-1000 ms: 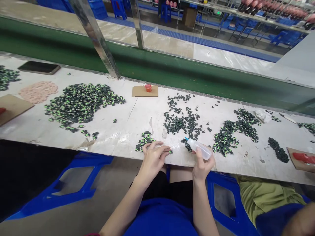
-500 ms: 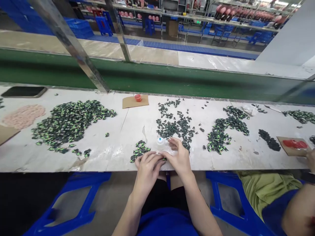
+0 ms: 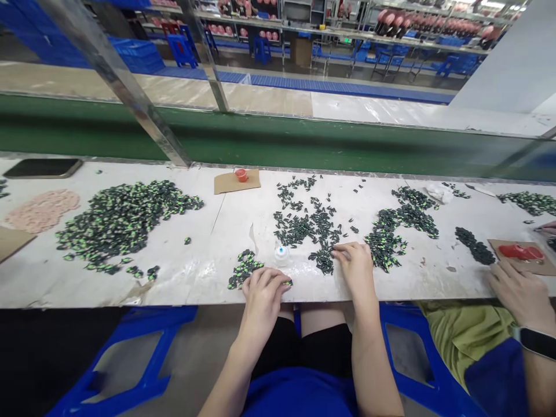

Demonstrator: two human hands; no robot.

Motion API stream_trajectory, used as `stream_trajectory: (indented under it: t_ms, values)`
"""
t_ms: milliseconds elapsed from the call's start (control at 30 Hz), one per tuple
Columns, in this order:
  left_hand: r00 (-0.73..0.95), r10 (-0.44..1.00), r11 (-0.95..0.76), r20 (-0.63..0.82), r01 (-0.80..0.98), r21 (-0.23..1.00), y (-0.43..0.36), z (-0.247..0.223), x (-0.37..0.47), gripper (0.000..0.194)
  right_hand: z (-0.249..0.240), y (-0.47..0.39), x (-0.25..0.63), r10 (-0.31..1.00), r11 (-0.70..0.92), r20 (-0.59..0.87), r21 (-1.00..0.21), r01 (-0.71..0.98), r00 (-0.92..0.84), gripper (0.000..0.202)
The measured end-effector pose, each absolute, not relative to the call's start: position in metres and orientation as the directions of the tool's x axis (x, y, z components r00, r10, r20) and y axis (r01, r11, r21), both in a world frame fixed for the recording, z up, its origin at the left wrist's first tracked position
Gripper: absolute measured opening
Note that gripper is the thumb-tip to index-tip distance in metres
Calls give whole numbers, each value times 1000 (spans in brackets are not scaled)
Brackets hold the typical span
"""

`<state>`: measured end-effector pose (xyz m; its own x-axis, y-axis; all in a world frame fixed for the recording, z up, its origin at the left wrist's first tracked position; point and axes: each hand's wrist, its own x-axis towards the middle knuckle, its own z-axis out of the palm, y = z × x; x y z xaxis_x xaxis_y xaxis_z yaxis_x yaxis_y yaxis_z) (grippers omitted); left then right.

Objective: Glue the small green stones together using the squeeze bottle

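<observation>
My left hand (image 3: pixel 263 289) is closed on a small dark-and-green piece (image 3: pixel 288 282), pinched between thumb and fingers near the table's front edge. Just left of it lies a small pile of black-and-green pieces (image 3: pixel 244 267). My right hand (image 3: pixel 356 263) rests farther right, its thumb and fingertips drawn together at the edge of a pile of small dark parts (image 3: pixel 299 230); what they hold, if anything, is too small to make out. A small white bottle with a blue tip (image 3: pixel 281 253) stands between my hands.
A large black-and-green pile (image 3: pixel 125 217), pink pieces (image 3: pixel 43 209) and a phone (image 3: pixel 43 168) lie left. Behind is a red cup (image 3: pixel 241 175) on cardboard (image 3: pixel 226 183). Another pile (image 3: pixel 384 240) lies right, and a co-worker's hand (image 3: pixel 521 289) is near red material (image 3: pixel 515 251).
My right hand has moved away from my left hand, rightward to the small dark parts. My left hand stays nearly in place. The co-worker's hand has come farther into view.
</observation>
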<state>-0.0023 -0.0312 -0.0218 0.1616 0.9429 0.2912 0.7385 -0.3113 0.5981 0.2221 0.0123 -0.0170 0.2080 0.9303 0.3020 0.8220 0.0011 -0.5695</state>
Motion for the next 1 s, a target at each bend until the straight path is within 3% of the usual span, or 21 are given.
stream_trajectory:
  t_ms: [167, 367, 533, 633, 767, 867, 1000]
  values:
    - [155, 933, -346, 325, 638, 688, -33, -17, -1, 15, -19, 15, 227, 947, 5, 268, -569, 823, 180, 12]
    - [125, 907, -399, 403, 563, 724, -32, -11, 0, 17, -16, 21, 229, 965, -38, 208, -486, 873, 157, 9]
    - [97, 914, -385, 395, 519, 763, -35, -7, 2, 15, -10, 23, 224, 956, -62, 228, -457, 887, 184, 23]
    - [52, 928, -345, 370, 496, 797, -37, -8, 2, 14, -6, 12, 217, 942, -102, 189, -627, 772, 278, 28]
    - [-6, 943, -289, 332, 476, 830, -36, -8, 5, 12, 1, -16, 194, 957, -124, -10, -918, 376, 291, 32]
    - [19, 946, -297, 324, 451, 841, -35, -7, 8, 14, 7, -33, 173, 981, -105, -66, -970, 217, 181, 29]
    - [49, 939, -325, 340, 443, 836, -35, -5, 10, 17, 11, -40, 157, 994, -10, 15, -974, 226, 112, 21]
